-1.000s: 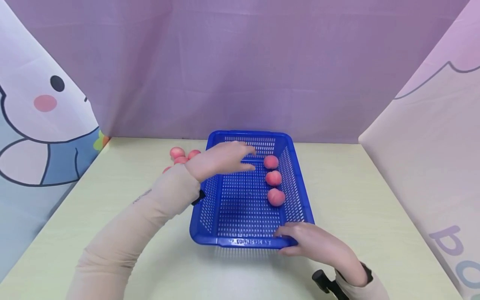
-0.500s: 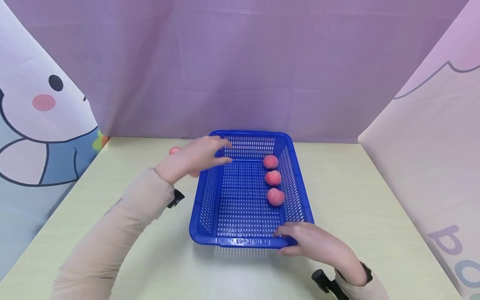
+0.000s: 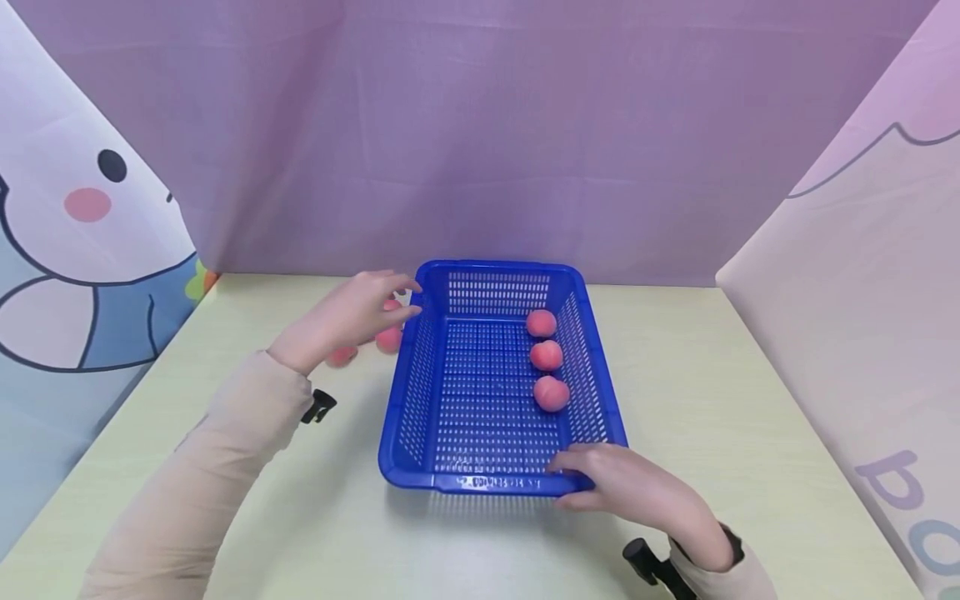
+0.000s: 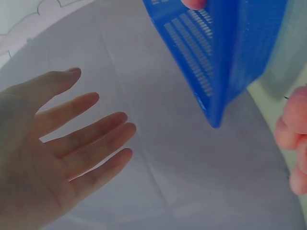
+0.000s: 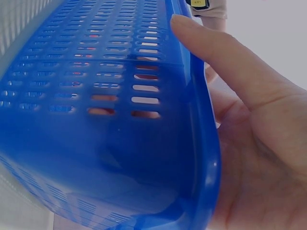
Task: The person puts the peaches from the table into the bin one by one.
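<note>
Left hand: empty, fingers extended, near loose peaches on the desk.
Right hand: gripping the near right corner.
Basket: blue, on the desk; likely light, stiff; best held by its rim.
Peaches in basket: three, rowed along the right; probably light; cup gently.
Obscured: loose peaches, partly behind left hand; count uncertain.

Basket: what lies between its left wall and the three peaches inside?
Nothing: the floor of the basket is bare there, as the head view shows.
</note>
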